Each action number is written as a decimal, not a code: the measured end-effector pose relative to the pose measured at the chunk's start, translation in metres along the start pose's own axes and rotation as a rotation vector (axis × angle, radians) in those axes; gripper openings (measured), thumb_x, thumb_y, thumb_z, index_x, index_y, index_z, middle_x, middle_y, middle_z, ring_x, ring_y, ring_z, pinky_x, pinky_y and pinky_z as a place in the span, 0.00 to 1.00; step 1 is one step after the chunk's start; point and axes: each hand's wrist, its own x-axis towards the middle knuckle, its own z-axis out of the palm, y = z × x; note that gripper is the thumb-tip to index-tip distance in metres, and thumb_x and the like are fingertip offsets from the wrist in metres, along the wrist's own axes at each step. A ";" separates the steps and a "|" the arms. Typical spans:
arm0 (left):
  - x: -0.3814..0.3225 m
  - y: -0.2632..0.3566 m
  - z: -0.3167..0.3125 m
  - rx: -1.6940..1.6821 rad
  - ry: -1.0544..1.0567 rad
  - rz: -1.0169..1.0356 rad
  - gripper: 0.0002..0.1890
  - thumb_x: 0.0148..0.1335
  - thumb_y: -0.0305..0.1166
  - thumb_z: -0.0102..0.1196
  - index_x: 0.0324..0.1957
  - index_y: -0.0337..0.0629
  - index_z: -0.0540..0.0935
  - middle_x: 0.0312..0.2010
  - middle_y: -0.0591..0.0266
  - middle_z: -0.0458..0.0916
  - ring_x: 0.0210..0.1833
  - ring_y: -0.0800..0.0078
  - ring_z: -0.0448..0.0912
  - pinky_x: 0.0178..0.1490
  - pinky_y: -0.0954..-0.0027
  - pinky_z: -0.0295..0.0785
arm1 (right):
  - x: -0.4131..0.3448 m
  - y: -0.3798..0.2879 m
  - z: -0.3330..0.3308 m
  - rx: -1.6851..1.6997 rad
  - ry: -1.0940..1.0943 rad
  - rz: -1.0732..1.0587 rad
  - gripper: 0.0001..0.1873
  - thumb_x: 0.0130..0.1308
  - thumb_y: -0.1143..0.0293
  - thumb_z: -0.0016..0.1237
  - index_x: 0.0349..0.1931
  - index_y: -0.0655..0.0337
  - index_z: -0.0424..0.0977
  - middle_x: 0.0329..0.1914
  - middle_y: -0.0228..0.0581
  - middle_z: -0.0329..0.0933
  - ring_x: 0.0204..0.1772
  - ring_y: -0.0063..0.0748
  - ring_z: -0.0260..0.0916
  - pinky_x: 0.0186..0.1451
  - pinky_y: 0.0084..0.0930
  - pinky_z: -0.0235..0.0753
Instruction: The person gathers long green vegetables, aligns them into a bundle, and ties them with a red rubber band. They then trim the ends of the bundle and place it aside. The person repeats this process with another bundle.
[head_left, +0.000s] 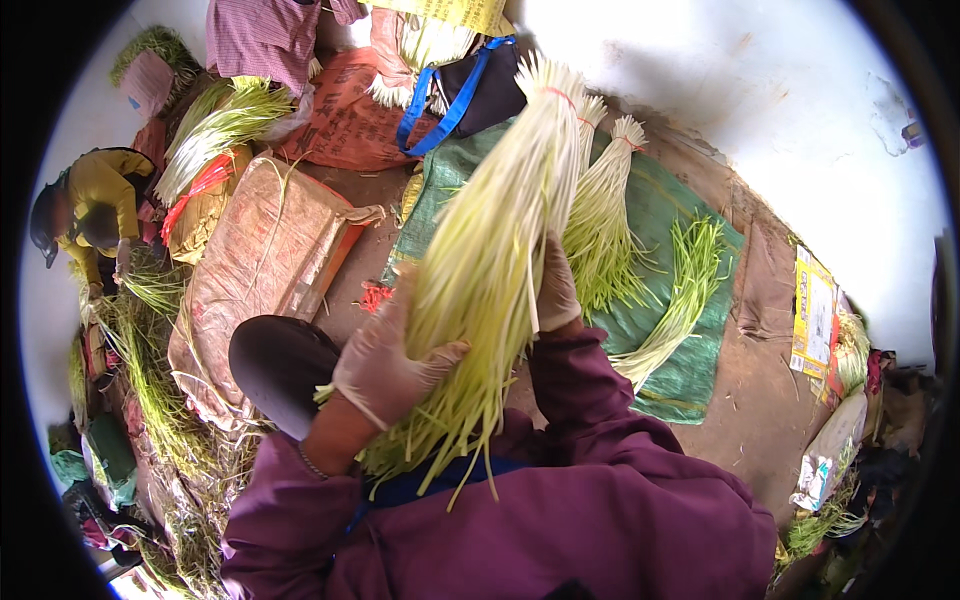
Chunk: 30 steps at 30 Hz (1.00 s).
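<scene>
A large bundle of pale yellow-green garlic chives slants across the middle of the view, its white ends up and a red band around them. My left hand, in a thin translucent glove, grips its leafy lower part from the left. On the right side my gloved right hand supports the bundle, its fingers partly hidden behind the stalks. Just beyond lies another banded bundle on a green woven sheet. A loose bunch of greener chives rests on the same sheet, to the right.
Small red bands lie on the floor left of the sheet. A wrapped block-like package stands by my left knee. Farther off are a red sack and a dark bag with blue straps. Another person bends over chives at far left.
</scene>
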 end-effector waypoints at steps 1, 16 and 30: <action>0.002 -0.004 0.009 -0.029 -0.021 -0.015 0.46 0.55 0.43 0.62 0.67 0.30 0.51 0.56 0.38 0.70 0.59 0.53 0.72 0.61 0.66 0.64 | 0.000 -0.003 -0.012 0.028 0.032 0.012 0.23 0.65 0.63 0.50 0.56 0.64 0.67 0.52 0.43 0.75 0.50 0.39 0.75 0.54 0.37 0.78; -0.008 -0.041 0.042 0.053 -0.515 -0.223 0.45 0.58 0.53 0.53 0.64 0.25 0.54 0.53 0.38 0.71 0.56 0.50 0.72 0.58 0.62 0.66 | 0.102 -0.106 -0.064 -0.558 0.209 -0.055 0.19 0.62 0.65 0.52 0.48 0.69 0.72 0.42 0.44 0.78 0.39 0.37 0.79 0.43 0.28 0.81; -0.025 -0.048 0.025 0.037 -0.498 -0.205 0.29 0.59 0.46 0.56 0.56 0.36 0.71 0.41 0.46 0.79 0.44 0.52 0.78 0.48 0.62 0.72 | 0.169 -0.040 -0.191 -2.138 0.658 0.140 0.44 0.48 0.58 0.59 0.64 0.67 0.55 0.64 0.63 0.59 0.65 0.59 0.58 0.67 0.37 0.61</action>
